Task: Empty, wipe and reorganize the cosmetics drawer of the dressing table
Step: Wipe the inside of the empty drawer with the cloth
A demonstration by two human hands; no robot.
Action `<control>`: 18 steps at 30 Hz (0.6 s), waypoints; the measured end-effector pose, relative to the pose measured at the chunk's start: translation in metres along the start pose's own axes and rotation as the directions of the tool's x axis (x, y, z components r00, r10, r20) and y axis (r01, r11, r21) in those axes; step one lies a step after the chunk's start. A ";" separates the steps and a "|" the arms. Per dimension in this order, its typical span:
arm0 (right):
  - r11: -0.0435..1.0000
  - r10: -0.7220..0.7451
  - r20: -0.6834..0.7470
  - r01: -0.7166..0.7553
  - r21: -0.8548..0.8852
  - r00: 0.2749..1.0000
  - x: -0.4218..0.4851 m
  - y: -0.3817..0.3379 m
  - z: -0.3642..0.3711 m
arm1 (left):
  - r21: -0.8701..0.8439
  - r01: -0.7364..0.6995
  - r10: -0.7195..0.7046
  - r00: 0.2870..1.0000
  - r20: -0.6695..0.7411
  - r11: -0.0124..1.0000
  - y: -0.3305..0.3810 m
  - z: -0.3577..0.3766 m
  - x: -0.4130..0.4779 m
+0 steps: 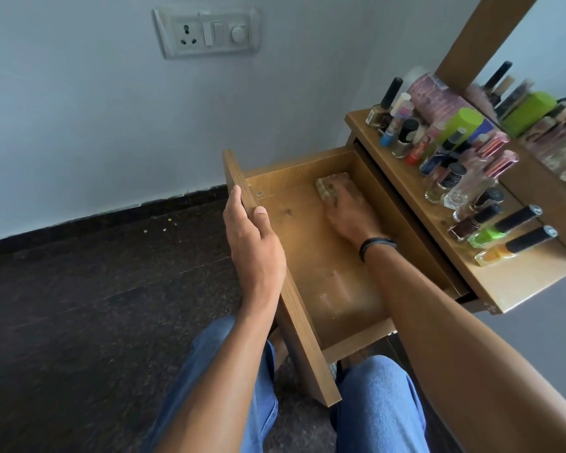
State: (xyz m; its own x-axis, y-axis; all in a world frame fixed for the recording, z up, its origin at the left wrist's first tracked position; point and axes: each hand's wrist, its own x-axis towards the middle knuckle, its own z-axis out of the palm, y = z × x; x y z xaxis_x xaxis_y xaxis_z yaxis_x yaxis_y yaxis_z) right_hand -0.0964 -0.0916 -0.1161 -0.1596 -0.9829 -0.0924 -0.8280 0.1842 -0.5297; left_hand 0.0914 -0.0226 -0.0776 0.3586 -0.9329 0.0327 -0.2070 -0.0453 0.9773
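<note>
The drawer (307, 253) is pulled fully out at the centre of the frame and holds no cosmetics. The bottles (455, 178) are stood in a crowded row on the table top (517, 286) at the right, below the mirror (556, 103).

The drawer front (307, 341) is gripped by the left hand (255, 237), with the thumb laid on the inner face and the fingers wrapped round the outer face, so the drawer is steadied. A folded cloth (332, 186) is pressed onto the drawer floor by the right hand (350, 214). Its fingers are laid flat over the cloth rather than curled round it, as far as the slight blur allows.

The wiping step is judged to be in hand. The long axis of the drawer runs from the upper centre of the frame down toward the lower centre. The cloth is held at the upper end, close to the corner nearest the table. Pale smears are seen on the floor lower in the frame, between the two forearms. The coming stroke is therefore likely to be drawn down the frame along that axis by the right hand, which is the nearer one.
</note>
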 end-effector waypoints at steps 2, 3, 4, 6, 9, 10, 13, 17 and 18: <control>0.998 0.037 -0.009 -0.037 -0.058 0.999 0.006 0.001 -0.001 | 0.004 -0.005 0.005 1.000 0.000 1.000 -0.001 0.000 0.001; 0.995 0.071 0.001 -0.071 -0.069 0.997 0.008 0.000 -0.001 | 0.004 -0.006 0.006 1.000 -0.002 1.000 -0.001 0.001 0.001; 0.992 0.117 0.009 -0.116 -0.057 0.993 0.009 -0.004 -0.001 | 0.005 -0.007 0.007 1.000 -0.004 1.000 -0.002 0.001 0.001; 0.979 0.202 0.012 -0.203 0.010 0.979 0.010 -0.010 -0.001 | 0.005 -0.007 0.007 1.000 -0.003 1.000 -0.001 0.000 0.000; 0.950 0.288 0.020 -0.288 0.121 0.957 0.012 -0.018 -0.003 | -0.003 0.000 0.000 1.000 0.003 1.000 -0.002 0.000 -0.001; 0.940 0.306 0.019 -0.305 0.154 0.952 0.013 -0.021 -0.004 | -0.006 0.005 -0.005 1.000 0.003 1.000 -0.002 0.000 -0.001; 0.922 0.322 0.027 -0.320 0.217 0.946 0.013 -0.029 -0.012 | -0.025 0.013 -0.013 1.000 -0.001 1.000 -0.001 0.000 -0.001; 0.938 0.260 0.092 -0.274 0.212 0.961 -0.007 -0.049 -0.003 | -0.040 0.015 -0.015 1.000 -0.007 0.999 -0.002 0.001 0.000; 0.950 0.229 0.100 -0.245 0.194 0.968 -0.013 -0.055 0.006 | -0.038 0.020 -0.020 1.000 -0.007 0.999 -0.003 0.001 0.001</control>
State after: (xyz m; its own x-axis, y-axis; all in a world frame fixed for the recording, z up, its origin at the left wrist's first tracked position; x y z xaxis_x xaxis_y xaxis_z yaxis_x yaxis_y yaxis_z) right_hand -0.0454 -0.0887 -0.0903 -0.2900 -0.9104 -0.2952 -0.6434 0.4138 -0.6440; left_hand 0.0908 -0.0235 -0.0804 0.3692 -0.9293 0.0141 -0.1651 -0.0506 0.9850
